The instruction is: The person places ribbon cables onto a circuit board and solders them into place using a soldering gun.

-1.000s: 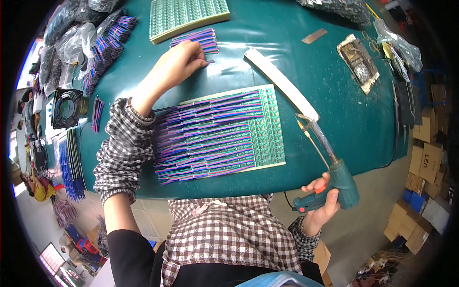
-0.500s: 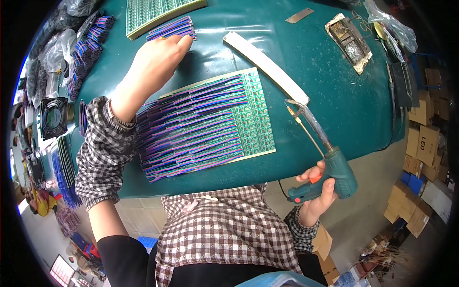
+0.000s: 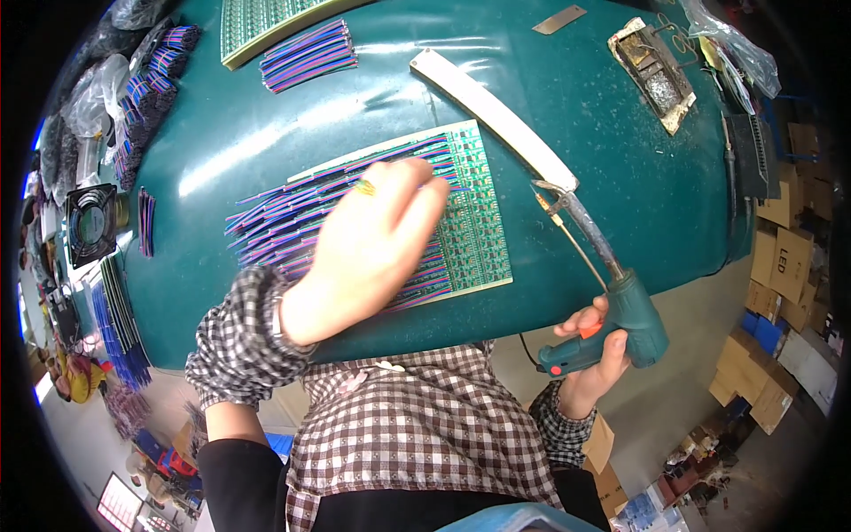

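Note:
My right hand [image 3: 596, 359] grips a green soldering gun [image 3: 640, 324] with a red trigger and a thin feed tube beside its metal barrel. Its tip is by the near end of a long white bar [image 3: 496, 115]. On the green table lies a panel of small circuit boards [image 3: 479, 230], with rows of blue, red and black wires [image 3: 275, 213] lying across it. Above these wires hangs my left hand [image 3: 381, 239], its fingers pinched near the wire ends. The hand hides whatever is between its fingertips. A loose wire bundle [image 3: 308, 57] lies farther back.
A stack of circuit panels [image 3: 275, 27] stands at the back left. Bundled wires [image 3: 146, 97], plastic bags and a black fan [image 3: 93, 226] line the left side. At the back right are a worn metal solder holder [image 3: 651, 75] and a flat metal strip [image 3: 559, 19]. Cardboard boxes [image 3: 753, 372] sit beyond the table's right edge.
My left hand has left the wire bundle at the back and come nearer and rightward over the circuit panel. My right hand holds the soldering gun in nearly the same place.

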{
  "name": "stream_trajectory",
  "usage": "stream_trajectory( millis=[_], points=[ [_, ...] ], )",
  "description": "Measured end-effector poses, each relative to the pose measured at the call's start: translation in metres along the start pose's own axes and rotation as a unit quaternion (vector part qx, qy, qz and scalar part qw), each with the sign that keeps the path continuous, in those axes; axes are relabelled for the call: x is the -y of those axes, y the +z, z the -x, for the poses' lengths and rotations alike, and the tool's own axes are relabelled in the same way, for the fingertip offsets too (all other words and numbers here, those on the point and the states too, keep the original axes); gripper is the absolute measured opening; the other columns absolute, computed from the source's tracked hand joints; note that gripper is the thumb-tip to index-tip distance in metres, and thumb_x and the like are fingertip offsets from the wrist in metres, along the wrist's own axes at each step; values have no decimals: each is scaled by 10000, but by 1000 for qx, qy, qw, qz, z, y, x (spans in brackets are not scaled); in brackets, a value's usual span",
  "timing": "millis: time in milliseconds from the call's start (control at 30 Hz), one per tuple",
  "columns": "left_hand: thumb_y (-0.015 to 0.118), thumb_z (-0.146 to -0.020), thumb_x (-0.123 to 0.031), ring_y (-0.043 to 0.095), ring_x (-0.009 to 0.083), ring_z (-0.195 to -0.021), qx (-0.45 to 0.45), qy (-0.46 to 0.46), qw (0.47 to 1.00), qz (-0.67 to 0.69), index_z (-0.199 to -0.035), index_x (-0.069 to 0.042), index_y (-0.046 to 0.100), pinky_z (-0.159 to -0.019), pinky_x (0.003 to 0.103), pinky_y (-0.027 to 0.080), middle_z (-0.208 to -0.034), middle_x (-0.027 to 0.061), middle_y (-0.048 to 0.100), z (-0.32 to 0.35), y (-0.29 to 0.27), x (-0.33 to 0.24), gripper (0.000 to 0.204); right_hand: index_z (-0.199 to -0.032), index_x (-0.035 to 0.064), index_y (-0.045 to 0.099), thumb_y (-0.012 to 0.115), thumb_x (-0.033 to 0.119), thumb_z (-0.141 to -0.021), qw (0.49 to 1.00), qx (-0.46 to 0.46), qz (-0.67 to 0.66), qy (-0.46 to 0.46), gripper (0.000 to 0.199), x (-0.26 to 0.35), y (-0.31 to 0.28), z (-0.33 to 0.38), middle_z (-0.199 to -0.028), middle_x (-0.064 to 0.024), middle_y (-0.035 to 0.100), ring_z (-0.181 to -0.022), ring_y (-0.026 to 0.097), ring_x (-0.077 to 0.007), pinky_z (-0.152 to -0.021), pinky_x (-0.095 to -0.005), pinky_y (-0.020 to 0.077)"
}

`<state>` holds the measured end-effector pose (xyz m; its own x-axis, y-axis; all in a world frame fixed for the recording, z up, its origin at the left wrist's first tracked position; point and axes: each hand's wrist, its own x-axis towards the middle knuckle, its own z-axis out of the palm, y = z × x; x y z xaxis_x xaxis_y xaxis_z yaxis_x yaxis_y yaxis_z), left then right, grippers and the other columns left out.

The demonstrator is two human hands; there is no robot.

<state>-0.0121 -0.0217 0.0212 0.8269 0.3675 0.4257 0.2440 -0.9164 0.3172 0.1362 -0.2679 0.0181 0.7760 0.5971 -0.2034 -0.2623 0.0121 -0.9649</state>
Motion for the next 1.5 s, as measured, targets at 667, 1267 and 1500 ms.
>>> stream_trajectory(
  millis=[667,1267,1500],
  points=[
    [614,-657,-71,604,203,-793,56,7,998,12,-1058,45,661,-643,295,525,-900,75,606,11,19,-11,420,-1205,-99,503,588,397,-927,998,17,66,5,575,15,12,0,-942,-153,618,-855,662,-281,-693,-364,610],
    [623,-718,-91,527,151,-733,15,36,999,4,-995,23,645,-515,238,454,-802,31,457,10,28,-5,300,-1208,-141,493,679,322,-881,981,100,160,38,596,16,13,16,-959,-160,623,-886,638,-278,-813,-439,555],
    [624,-712,-92,534,162,-742,8,41,999,1,-996,23,644,-520,240,459,-813,35,467,11,29,-5,308,-1197,-136,503,673,272,-883,982,112,150,22,542,15,19,14,-941,-153,608,-865,619,-259,-818,-440,552]
  ],
)
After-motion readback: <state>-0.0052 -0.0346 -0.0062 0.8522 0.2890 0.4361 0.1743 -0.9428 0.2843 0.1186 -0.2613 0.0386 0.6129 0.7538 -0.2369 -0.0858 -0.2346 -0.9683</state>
